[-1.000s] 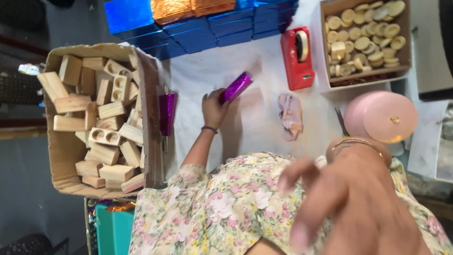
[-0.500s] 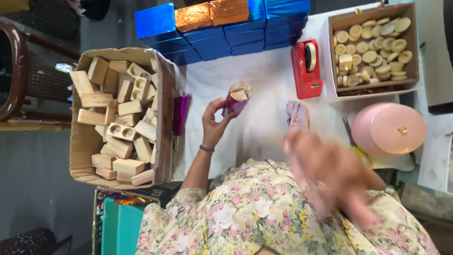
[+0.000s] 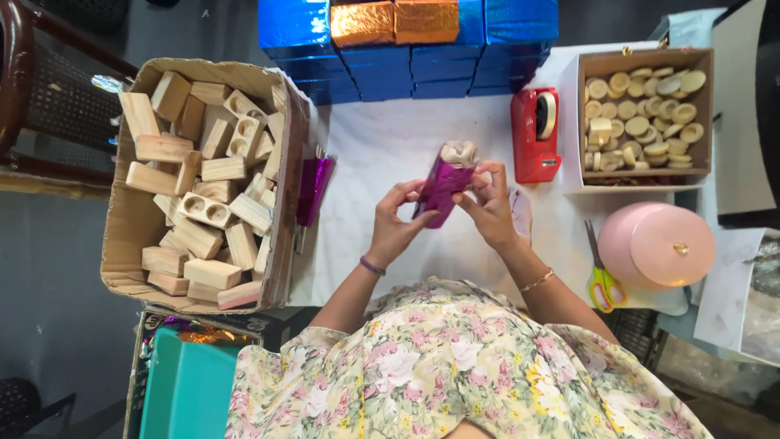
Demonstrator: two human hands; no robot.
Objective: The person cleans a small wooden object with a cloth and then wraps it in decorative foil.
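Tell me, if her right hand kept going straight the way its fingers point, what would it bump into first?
The right hand points up and slightly left, already touching the purple foil-wrapped block. Past that, bare white table, then probably the stacked blue boxes, though height is hard to judge.

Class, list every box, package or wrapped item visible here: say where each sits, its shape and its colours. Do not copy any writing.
Wrapped boxes: table's far edge, stacked rectangles, shiny blue, two orange.
Cardboard box: left, open, brown, full of wooden blocks.
Small carton: far right, open, brown, holds round wooden discs.
Purple foil package: centre, held by left hand and right hand, partly wrapped wooden block.
Round pink box: right, lidded.
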